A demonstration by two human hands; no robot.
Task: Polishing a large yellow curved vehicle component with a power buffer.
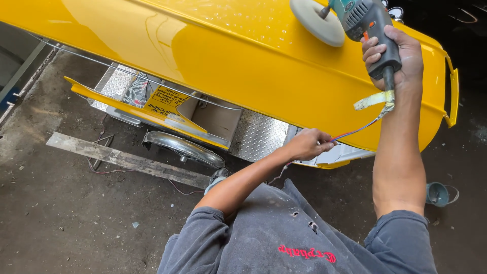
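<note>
While the yellow body panel (264, 71) fills the upper half of the view, sloping from upper left down to lower right, the polisher (362, 23) sits above its glossy face near the top right. Its long axis runs from the round cream pad (317, 20) at upper left, through the teal and grey motor housing, down to the dark handle at lower right, so the pad end points up and left; the pad appears to lie against the paint, though contact cannot be told for certain. Below the panel show diamond-plate metal (261, 134), a chrome fender (185, 148) and a grey plank (127, 160) on the dirty floor (61, 218).

The right hand (393, 56) has its grip clamped around the polisher's handle, fingers wrapped fully closed. From the handle's tail hangs the cord (362, 127), patched with pale tape, its red and blue wires bare. The left hand (309, 143) is just under the panel's lower edge, its grip pinched together on that cord, fingertips closed on the wires.
</note>
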